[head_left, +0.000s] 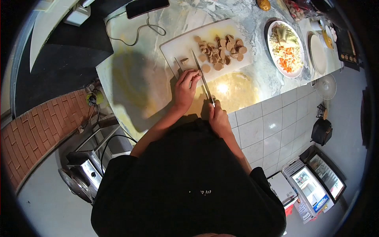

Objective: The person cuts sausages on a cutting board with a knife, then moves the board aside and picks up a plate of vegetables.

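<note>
A white cutting board [173,49] lies on the marble counter. Round brown slices [222,50] are heaped on its right half, and a small brown end piece [184,61] rests alone further left. My right hand [218,115] is closed round the handle of a knife [202,77], whose blade points up and left across the board. Beside the blade, at the board's near edge, my left hand [188,87] has its fingers curled and pressed together on a small brown piece, mostly hidden under the fingertips.
A white oval plate [271,49] of shredded vegetables stands right of the board, with stacked plates [317,55] beyond. A phone [147,8] and its cable [138,32] lie at the back left. The counter's near edge [252,104] runs below the board.
</note>
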The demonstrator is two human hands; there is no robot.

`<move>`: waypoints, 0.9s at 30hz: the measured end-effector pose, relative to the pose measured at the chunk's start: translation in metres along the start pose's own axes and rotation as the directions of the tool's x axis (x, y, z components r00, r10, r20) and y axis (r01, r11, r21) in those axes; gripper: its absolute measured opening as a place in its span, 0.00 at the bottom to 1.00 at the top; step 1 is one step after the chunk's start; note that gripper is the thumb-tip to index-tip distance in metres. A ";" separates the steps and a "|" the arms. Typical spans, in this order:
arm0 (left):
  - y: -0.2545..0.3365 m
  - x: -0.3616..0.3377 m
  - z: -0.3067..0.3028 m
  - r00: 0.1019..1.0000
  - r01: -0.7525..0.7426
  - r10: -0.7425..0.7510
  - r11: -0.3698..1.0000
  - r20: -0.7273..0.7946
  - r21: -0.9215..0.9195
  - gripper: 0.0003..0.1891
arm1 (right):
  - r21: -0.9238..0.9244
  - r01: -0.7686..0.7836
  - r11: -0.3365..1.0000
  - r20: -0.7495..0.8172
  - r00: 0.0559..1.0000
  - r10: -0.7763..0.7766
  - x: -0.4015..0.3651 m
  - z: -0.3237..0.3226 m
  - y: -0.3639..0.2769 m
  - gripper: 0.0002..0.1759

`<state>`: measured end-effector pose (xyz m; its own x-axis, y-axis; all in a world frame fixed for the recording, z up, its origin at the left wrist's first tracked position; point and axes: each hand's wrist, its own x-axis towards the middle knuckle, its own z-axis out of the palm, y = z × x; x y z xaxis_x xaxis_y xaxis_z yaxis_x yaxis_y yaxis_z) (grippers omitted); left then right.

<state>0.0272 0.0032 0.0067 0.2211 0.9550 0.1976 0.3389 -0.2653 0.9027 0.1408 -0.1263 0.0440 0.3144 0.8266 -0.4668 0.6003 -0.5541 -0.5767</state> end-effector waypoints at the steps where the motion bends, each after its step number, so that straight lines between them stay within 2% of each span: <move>1: 0.000 0.000 0.000 1.000 -0.003 0.003 1.000 0.003 -0.001 0.08 | 0.006 0.003 1.000 0.000 1.000 -0.003 0.001 0.001 0.002 0.19; 6: 0.003 0.000 0.002 1.000 0.007 -0.008 0.999 -0.018 -0.032 0.10 | 0.055 0.039 0.998 0.007 0.999 -0.040 0.002 -0.006 0.002 0.18; 12: 0.007 0.001 0.001 1.000 0.014 -0.014 1.000 0.002 -0.012 0.12 | -0.105 0.022 0.994 -0.041 0.999 -0.026 0.000 -0.021 -0.003 0.17; 18: 0.008 0.003 -0.002 0.999 0.034 -0.034 0.999 -0.012 0.002 0.13 | -0.060 0.049 0.997 -0.031 0.998 -0.051 0.000 -0.021 0.002 0.17; 20: 0.005 0.004 -0.003 1.000 0.015 -0.015 0.998 -0.016 -0.055 0.12 | -0.012 0.050 0.999 -0.040 0.998 -0.050 -0.003 -0.025 -0.001 0.16; 24: 0.006 0.009 0.002 1.000 -0.019 0.019 0.998 -0.005 -0.052 0.12 | 0.070 0.025 0.997 -0.060 0.998 -0.020 -0.005 -0.028 -0.006 0.17; 27: 0.009 0.015 0.001 0.997 0.037 -0.036 0.999 0.074 -0.015 0.12 | 0.083 0.056 0.995 -0.082 0.995 -0.049 -0.004 -0.026 -0.001 0.18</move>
<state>0.0346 0.0145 0.0173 0.2759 0.9515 0.1359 0.3328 -0.2272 0.9152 0.1579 -0.1262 0.0637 0.3437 0.8582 -0.3812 0.5537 -0.5131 -0.6559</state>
